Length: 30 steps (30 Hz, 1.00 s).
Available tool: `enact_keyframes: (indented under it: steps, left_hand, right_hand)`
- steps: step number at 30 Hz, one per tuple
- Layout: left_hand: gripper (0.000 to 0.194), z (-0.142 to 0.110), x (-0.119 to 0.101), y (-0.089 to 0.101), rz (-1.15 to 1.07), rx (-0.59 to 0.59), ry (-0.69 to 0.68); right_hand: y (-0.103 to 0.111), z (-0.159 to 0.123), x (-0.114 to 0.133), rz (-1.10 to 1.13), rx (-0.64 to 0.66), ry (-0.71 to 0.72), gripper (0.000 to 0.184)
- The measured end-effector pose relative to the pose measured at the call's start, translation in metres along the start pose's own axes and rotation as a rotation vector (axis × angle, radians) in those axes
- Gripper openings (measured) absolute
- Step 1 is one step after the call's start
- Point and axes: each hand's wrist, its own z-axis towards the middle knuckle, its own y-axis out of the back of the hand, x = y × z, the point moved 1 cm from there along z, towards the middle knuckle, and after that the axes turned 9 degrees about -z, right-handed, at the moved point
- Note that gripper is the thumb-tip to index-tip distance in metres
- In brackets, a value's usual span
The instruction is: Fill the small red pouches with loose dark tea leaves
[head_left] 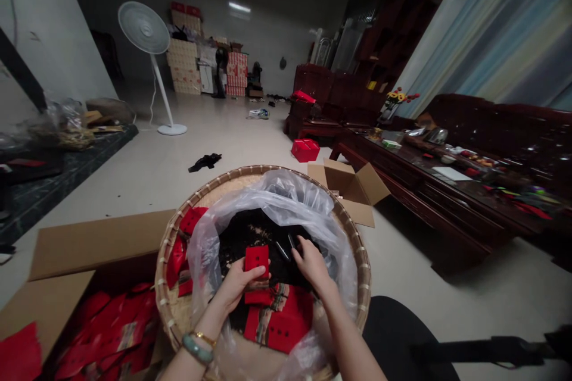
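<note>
My left hand (pixel 235 286) is closed around a small red packet (pixel 257 257), thumb across its front. My right hand (pixel 310 259) grips a dark tongs-like tool (pixel 283 250) with two shiny arms; its exact kind is hard to make out. Both hands are over a clear plastic bag (pixel 203 250), spread open inside a round woven bamboo basket (pixel 364 262). Dark loose material (pixel 241 229), resembling tea leaves, fills the bag. Larger red packets (pixel 292 321) with a printed strip lie at its near side, below my hands.
At left, an open cardboard box (pixel 102 241) holds many red packets (pixel 105 333). Another open box (pixel 366 184) stands behind the basket's right side. A black round stool (pixel 402 339) is at right. Farther off are a wooden table (pixel 402 190), a red box (pixel 305 150) and a white fan (pixel 161 89).
</note>
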Motion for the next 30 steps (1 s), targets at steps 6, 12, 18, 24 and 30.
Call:
enact_keyframes:
  steps: [6,12,18,24,30]
  left_hand:
    - [0.046,0.001,0.001,-0.002,0.018,0.0,-0.007]
    - [0.048,0.0,0.001,0.0,0.037,-0.035,-0.024]
    - [0.047,0.0,0.0,-0.003,0.077,0.01,-0.002]
    - [0.046,-0.006,0.001,-0.008,0.237,0.106,0.039]
    - [0.044,-0.007,0.006,-0.004,0.211,0.112,0.075]
  right_hand:
    - [-0.006,-0.01,0.019,-0.174,0.025,-0.009,0.06]
    - [-0.003,-0.001,0.006,0.041,0.03,-0.05,0.051]
    - [0.031,-0.01,-0.013,0.658,0.169,0.17,0.052]
    - [0.054,-0.018,0.017,0.638,0.341,0.306,0.048]
    - [0.049,-0.017,0.032,0.63,0.321,0.292,0.033]
